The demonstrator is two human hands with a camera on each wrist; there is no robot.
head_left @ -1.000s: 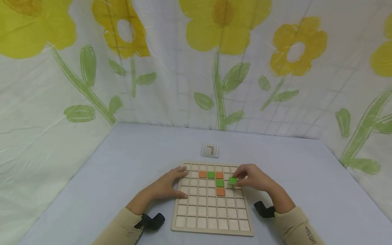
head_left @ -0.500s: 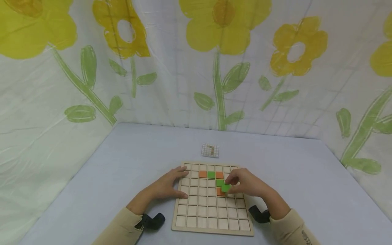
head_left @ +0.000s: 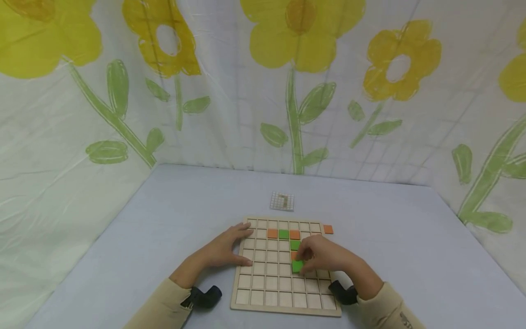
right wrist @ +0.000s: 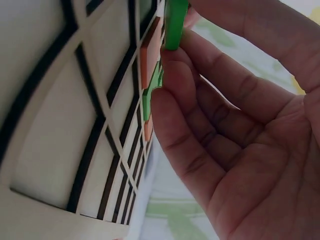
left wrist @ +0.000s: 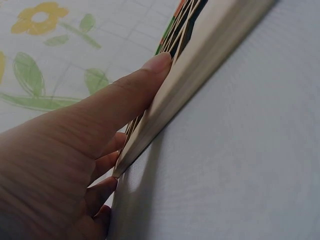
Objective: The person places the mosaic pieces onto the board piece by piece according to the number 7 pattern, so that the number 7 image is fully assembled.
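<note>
A wooden grid board point(head_left: 263, 297) lies on the table. Its left edge is steadied by my left hand point(head_left: 223, 249), fingers spread, and in the left wrist view the thumb point(left wrist: 120, 95) rests along the rim. My right hand point(head_left: 328, 253) pinches a green square tile point(head_left: 297, 267) over the board's right half; the right wrist view shows this tile point(right wrist: 175, 25) raised off the grid. Just beyond it sits an orange tile point(head_left: 293, 256), partly hidden by fingers, then a green tile point(head_left: 295, 245). Farther back run an orange tile point(head_left: 272, 234), a green tile point(head_left: 283, 234) and another orange tile point(head_left: 294, 235).
One loose orange tile point(head_left: 328, 229) lies by the board's far right corner. Behind the board is a small card point(head_left: 281, 201) with a printed grid pattern. A flower-printed curtain point(head_left: 230, 91) stands beyond the pale table point(head_left: 197, 196).
My right hand has brought the green tile left and nearer, from the board's right side to below the column's orange tile. The loose orange tile has come into view. The left hand stays put.
</note>
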